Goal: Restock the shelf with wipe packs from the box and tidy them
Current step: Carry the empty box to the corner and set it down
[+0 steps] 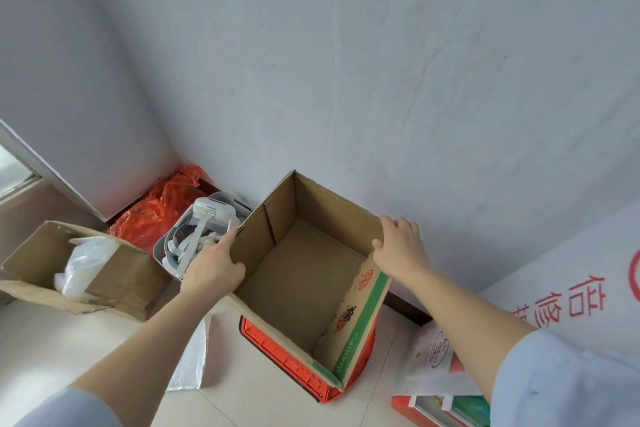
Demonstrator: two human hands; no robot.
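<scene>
Head view: box (pixel 329 208) looks empty, sitting on red crate (pixel 287 357); no wipe packs or shelf in frame. Left hand (pixel 213 267) pinches left wall, right hand (pixel 401 246) curls over right rim. I'd lift both sides evenly, since thin cardboard probably flexes

A storeroom or a shop's back room, it seems: bare pale walls (pixel 346 62), a light tiled floor (pixel 41 357), and in the floor's far corner an open cardboard box (pixel 301 274) on a red crate (pixel 294 367), another carton (pixel 121 274), a red plastic bag (pixel 156 211)
</scene>
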